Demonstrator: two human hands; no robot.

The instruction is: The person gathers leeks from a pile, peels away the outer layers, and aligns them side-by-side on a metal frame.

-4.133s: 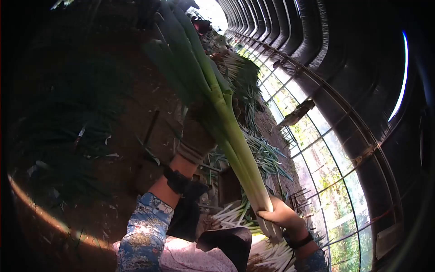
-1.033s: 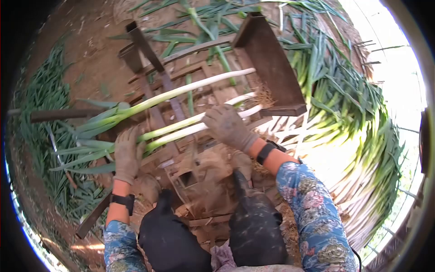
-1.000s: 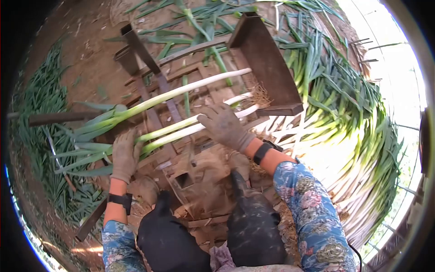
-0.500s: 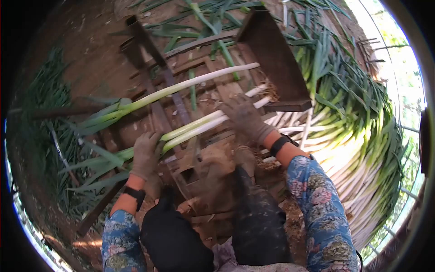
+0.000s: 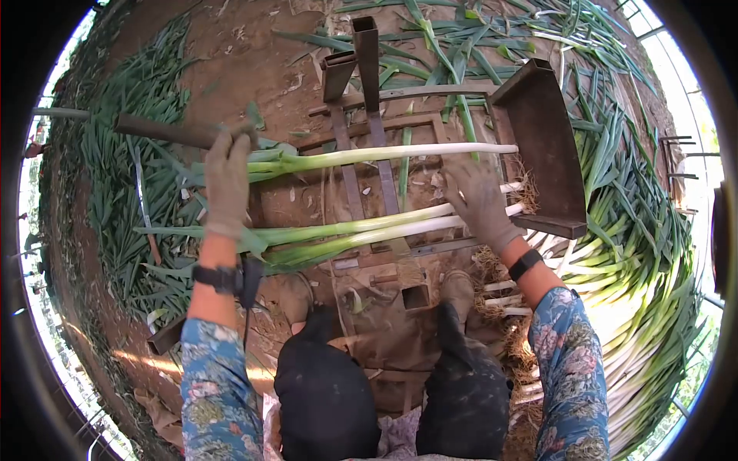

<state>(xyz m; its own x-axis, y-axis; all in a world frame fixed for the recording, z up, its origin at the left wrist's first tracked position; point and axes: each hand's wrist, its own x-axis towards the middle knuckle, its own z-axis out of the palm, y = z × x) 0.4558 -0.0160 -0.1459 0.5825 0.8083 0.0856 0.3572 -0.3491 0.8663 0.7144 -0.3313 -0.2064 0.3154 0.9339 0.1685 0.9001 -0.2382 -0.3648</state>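
Three long leeks lie across a wooden frame [image 5: 384, 123] on the soil. The far leek [image 5: 384, 155] is apart from the near pair of leeks [image 5: 361, 230]. My gloved left hand [image 5: 227, 180] reaches over the green leaves of the far leek, beside a dark handle [image 5: 165, 132]; its grip is hard to make out. My gloved right hand [image 5: 478, 196] rests flat on the white ends of the near pair, close to the rusty metal end plate [image 5: 550, 146] where the roots butt up.
A big heap of cleaned leeks [image 5: 646, 269] curves along the right. Cut green leaves [image 5: 131, 177] litter the soil at left and at the top. My knees in dark trousers [image 5: 384, 376] are at the bottom. A greenhouse wall runs along the right edge.
My left hand has left the near pair of leeks and moved up to the far leek's leaves. My right hand has stayed on the white ends. The view has swung so the leeks lie level.
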